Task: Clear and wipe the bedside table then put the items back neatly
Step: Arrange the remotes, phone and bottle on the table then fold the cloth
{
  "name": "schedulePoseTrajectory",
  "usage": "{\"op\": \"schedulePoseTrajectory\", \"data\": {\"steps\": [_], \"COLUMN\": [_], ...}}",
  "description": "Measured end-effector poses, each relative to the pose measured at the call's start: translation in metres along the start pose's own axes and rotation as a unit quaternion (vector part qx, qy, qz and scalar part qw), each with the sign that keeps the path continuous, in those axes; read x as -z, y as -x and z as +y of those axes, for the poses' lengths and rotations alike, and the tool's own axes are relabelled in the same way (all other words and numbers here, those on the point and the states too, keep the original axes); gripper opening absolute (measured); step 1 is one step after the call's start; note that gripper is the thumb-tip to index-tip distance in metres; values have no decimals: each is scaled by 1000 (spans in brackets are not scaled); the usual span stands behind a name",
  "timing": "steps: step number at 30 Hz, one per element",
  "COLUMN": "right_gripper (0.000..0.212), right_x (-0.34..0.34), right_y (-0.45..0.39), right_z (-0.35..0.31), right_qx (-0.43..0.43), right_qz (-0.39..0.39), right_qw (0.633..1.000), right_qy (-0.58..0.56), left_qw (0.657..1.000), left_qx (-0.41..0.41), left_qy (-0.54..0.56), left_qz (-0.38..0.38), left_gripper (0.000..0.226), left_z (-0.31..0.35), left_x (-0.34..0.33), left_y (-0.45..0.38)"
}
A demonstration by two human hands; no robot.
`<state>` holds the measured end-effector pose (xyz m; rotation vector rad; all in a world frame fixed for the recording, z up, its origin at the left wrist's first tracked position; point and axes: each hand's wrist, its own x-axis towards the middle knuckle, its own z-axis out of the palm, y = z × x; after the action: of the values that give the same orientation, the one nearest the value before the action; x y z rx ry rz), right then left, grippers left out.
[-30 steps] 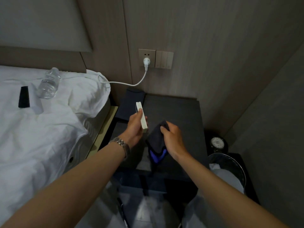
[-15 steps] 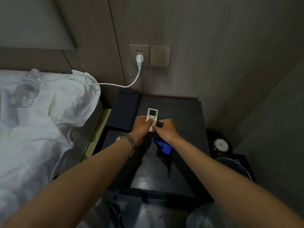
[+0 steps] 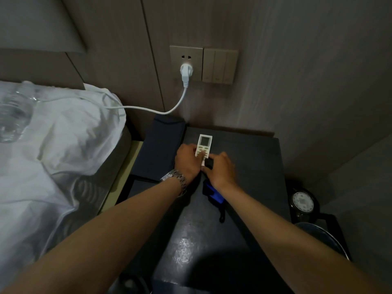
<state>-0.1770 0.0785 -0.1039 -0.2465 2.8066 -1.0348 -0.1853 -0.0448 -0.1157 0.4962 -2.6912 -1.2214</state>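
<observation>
Remote (image 3: 204,145), white with a small screen at its far end, lay flat on the dark counter (image 3: 250,166) near the back edge, at about twelve o'clock from the two hands. Left hand (image 3: 187,161) pressed down on its near half, fingers spread across the buttons and thumb at the left edge, grasping the remote against the counter top. Right hand (image 3: 220,169) sat just beside it at three o'clock, clenched around a dark cloth (image 3: 212,190) with a blue underside; the cloth bunched beneath the palm and trailed toward six o'clock, a thin dark strap lying on the counter. A metal watch (image 3: 176,180) circled the left wrist.

At nine o'clock of the remote a dark flat folder (image 3: 161,149) rested on the counter's left side, its far edge against the wall. At twelve o'clock on the wall a white plug (image 3: 186,73) sat in a socket, next to a switch panel (image 3: 219,65), and its cable (image 3: 148,109) ran toward nine o'clock over the white bedding (image 3: 63,134).

A clear plastic bottle (image 3: 12,115) lay on its side on the bed at the far left; what it held could not be told. At four o'clock, beyond the counter's right edge, a dark kettle (image 3: 303,202) with a pale round lid stood, and in front of it the rim of a round bin (image 3: 326,238), its contents out of sight.
</observation>
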Motion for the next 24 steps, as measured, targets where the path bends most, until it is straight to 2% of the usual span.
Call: {"op": "schedulePoseTrajectory", "data": {"steps": [8, 16, 21, 24], "right_gripper": [41, 34, 57, 59], "right_x": [-10, -9, -2, 3], "right_y": [-23, -25, -12, 3], "right_z": [5, 1, 2, -5], "right_qx": [2, -19, -72, -104], "right_qz": [40, 40, 43, 82], "right_qw": [999, 999, 994, 990], "right_qy": [-9, -27, -69, -57], "left_qw": [999, 999, 999, 1000], "left_qx": [-12, -9, 4, 0], "left_qy": [34, 31, -12, -4], "left_qz": [24, 20, 35, 15], "left_gripper": [19, 20, 30, 30], "left_z": [4, 8, 7, -1], "left_x": [-2, -4, 4, 19], "left_y": [-22, -26, -12, 3]}}
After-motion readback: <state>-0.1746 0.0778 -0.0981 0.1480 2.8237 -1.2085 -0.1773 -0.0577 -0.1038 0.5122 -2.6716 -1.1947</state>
